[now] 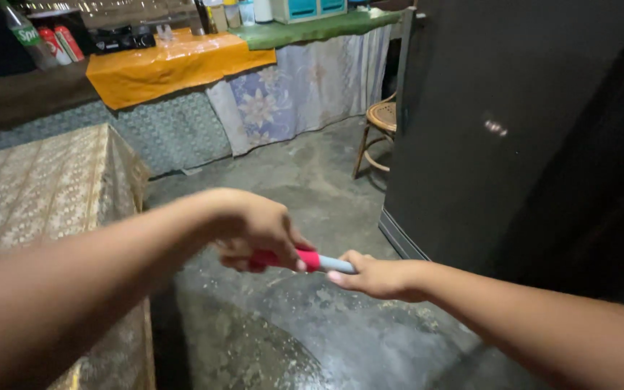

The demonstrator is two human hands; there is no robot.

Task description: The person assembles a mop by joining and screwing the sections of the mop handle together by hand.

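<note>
Nearest to us, our two bare forearms reach in from seven and four o'clock and meet over the wet grey concrete floor (305, 180). Largest of what stands around is the tall dark cabinet (500, 130) at two o'clock, then the table draped in a gold-patterned cloth (37, 188) at nine o'clock. At eleven o'clock we see a long counter with an orange plastic cover (160, 65), a floral curtain hanging below it, and drink cans and a bottle at its far left end. At one o'clock a wooden chair with a woven cane seat (380, 123) stands beside the cabinet.

Our left hand (254, 227) is wrapped in a fist around the red end of a slim red-and-grey stick-shaped tool (319, 261). Our right hand (377, 278) pinches the grey end between thumb and fingertips. Both hands hold the tool level above the floor, at the centre.
</note>
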